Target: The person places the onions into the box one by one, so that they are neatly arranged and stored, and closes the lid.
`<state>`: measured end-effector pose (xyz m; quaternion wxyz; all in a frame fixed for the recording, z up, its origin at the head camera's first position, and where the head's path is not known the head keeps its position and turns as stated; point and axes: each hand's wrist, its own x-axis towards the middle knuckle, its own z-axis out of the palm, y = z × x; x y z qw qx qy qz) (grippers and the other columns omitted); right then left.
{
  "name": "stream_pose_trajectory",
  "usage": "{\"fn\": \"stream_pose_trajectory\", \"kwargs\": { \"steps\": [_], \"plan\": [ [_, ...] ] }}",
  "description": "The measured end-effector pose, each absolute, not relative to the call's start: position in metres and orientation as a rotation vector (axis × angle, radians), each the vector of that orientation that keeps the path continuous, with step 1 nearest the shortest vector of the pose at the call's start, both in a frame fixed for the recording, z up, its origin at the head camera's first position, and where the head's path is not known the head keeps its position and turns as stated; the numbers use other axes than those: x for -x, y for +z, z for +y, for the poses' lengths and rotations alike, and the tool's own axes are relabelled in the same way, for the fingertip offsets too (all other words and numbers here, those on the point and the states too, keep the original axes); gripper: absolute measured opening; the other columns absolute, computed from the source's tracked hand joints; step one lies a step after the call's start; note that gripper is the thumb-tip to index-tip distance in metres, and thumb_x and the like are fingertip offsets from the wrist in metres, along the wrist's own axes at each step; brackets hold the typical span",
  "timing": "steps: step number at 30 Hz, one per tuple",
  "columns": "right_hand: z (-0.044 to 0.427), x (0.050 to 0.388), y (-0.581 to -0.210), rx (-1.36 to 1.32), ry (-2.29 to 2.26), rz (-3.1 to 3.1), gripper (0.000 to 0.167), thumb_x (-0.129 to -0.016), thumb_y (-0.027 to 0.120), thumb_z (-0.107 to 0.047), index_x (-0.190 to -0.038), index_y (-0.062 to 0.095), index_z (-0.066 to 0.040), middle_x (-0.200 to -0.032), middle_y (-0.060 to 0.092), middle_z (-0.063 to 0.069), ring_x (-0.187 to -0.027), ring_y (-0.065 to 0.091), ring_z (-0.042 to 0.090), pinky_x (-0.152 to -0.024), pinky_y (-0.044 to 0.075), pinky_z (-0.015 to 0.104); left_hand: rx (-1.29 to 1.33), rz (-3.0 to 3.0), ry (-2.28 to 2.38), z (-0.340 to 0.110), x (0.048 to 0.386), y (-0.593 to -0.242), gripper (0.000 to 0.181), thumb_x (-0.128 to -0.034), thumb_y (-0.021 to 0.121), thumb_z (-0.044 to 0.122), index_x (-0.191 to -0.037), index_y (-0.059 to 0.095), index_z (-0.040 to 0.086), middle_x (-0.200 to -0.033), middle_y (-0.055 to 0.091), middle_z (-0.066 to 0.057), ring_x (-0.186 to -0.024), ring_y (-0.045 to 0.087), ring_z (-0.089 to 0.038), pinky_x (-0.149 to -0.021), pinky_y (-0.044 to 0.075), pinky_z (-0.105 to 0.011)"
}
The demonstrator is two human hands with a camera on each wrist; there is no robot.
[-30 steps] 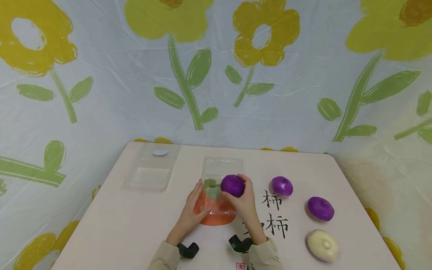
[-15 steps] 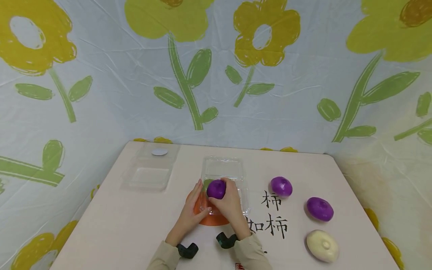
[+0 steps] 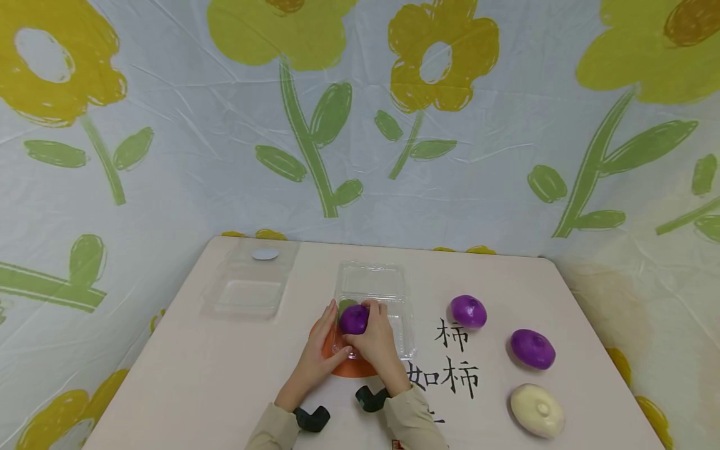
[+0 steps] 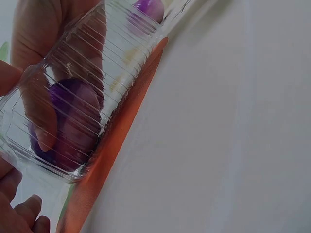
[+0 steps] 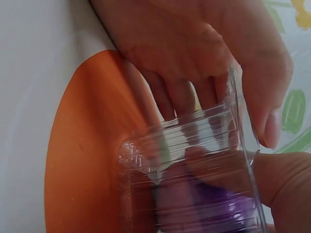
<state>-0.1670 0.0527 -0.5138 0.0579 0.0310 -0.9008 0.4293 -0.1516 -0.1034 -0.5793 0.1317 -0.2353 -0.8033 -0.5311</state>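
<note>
In the head view, a purple onion (image 3: 353, 320) sits low in the left half of a transparent plastic clamshell box (image 3: 406, 334). My right hand (image 3: 379, 340) grips it from the right, thumb on the near side. My left hand (image 3: 316, 361) rests against the box's left near corner, its fingers straight along the left side and thumb at the near wall. Through the ribbed wall in the left wrist view, my right hand's fingers curl round the onion (image 4: 80, 131). The right wrist view shows the left hand (image 5: 194, 48) at the box wall.
Two more purple onions (image 3: 468, 311) (image 3: 532, 349) and a cream-coloured onion (image 3: 537, 410) lie on the table (image 3: 185, 369) to the right. Another transparent open box (image 3: 247, 294) stands at the back left. An orange printed shape (image 3: 355, 369) lies under the nearer box.
My right hand has carried the onion leftward and down into the left part of the box. My left hand has stayed at the box's left side.
</note>
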Motion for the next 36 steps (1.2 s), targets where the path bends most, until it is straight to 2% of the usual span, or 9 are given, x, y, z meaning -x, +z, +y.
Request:
{"fn": "stream_pose_trajectory", "kwargs": {
  "steps": [9, 15, 21, 24, 28, 32, 36],
  "plan": [
    [0.056, 0.167, -0.513, -0.103, 1.346, -2.770, 0.077, -0.066, 0.092, -0.013, -0.128, 0.047, -0.001, -0.122, 0.049, 0.019, -0.109, 0.059, 0.039, -0.093, 0.053, 0.054, 0.657, -2.349, -1.570, -0.103, 0.151, -0.578, 0.086, -0.0855, 0.077, 0.018, -0.155, 0.029, 0.002, -0.163, 0.023, -0.011, -0.149, 0.019, -0.036, -0.116, 0.011, -0.022],
    [0.058, 0.166, -0.507, -0.119, 1.286, -2.785, 0.081, -0.064, 0.093, -0.016, -0.129, 0.048, 0.000, -0.121, 0.050, 0.021, -0.109, 0.057, 0.037, -0.093, 0.052, 0.053, 0.648, -2.347, -1.538, -0.100, 0.149, -0.572, 0.086, -0.0830, 0.078, 0.009, -0.153, 0.030, -0.003, -0.161, 0.025, -0.020, -0.147, 0.022, -0.041, -0.117, 0.015, -0.035],
    [0.062, 0.164, -0.498, -0.127, 1.280, -2.813, 0.084, -0.065, 0.094, -0.019, -0.132, 0.047, -0.003, -0.125, 0.049, 0.023, -0.110, 0.057, 0.038, -0.092, 0.053, 0.055, 0.663, -2.348, -1.536, -0.099, 0.137, -0.542, 0.081, -0.0832, 0.076, 0.005, -0.149, 0.032, -0.010, -0.156, 0.027, -0.030, -0.142, 0.027, -0.050, -0.115, 0.021, -0.043],
    [0.066, 0.162, -0.489, -0.139, 1.313, -2.804, 0.084, -0.067, 0.093, -0.019, -0.134, 0.046, -0.003, -0.127, 0.049, 0.025, -0.111, 0.056, 0.040, -0.091, 0.053, 0.057, 0.655, -2.347, -1.538, -0.099, 0.139, -0.547, 0.081, -0.0829, 0.076, 0.005, -0.149, 0.032, -0.010, -0.157, 0.026, -0.028, -0.142, 0.027, -0.048, -0.113, 0.024, -0.054],
    [0.073, 0.160, -0.478, -0.141, 1.367, -2.791, 0.084, -0.069, 0.091, -0.020, -0.137, 0.043, -0.003, -0.131, 0.047, 0.026, -0.113, 0.055, 0.042, -0.093, 0.052, 0.057, 0.645, -2.349, -1.546, -0.101, 0.148, -0.570, 0.084, -0.0848, 0.077, 0.014, -0.153, 0.031, -0.002, -0.161, 0.024, -0.019, -0.146, 0.024, -0.041, -0.109, 0.025, -0.064],
    [0.083, 0.158, -0.467, -0.130, 1.444, -2.761, 0.084, -0.072, 0.090, -0.020, -0.139, 0.042, -0.004, -0.135, 0.046, 0.024, -0.120, 0.052, 0.043, -0.094, 0.051, 0.057, 0.643, -2.360, -1.579, -0.104, 0.152, -0.580, 0.085, -0.0866, 0.076, 0.021, -0.155, 0.029, 0.003, -0.163, 0.022, -0.012, -0.148, 0.021, -0.036, -0.111, 0.024, -0.064],
    [0.096, 0.159, -0.461, -0.131, 1.531, -2.688, 0.084, -0.073, 0.089, -0.022, -0.141, 0.042, -0.006, -0.138, 0.045, 0.019, -0.126, 0.046, 0.042, -0.096, 0.050, 0.056, 0.632, -2.354, -1.578, -0.101, 0.150, -0.575, 0.085, -0.0848, 0.076, 0.014, -0.154, 0.029, 0.000, -0.162, 0.023, -0.016, -0.148, 0.021, -0.038, -0.112, 0.022, -0.064]
  ]
}}
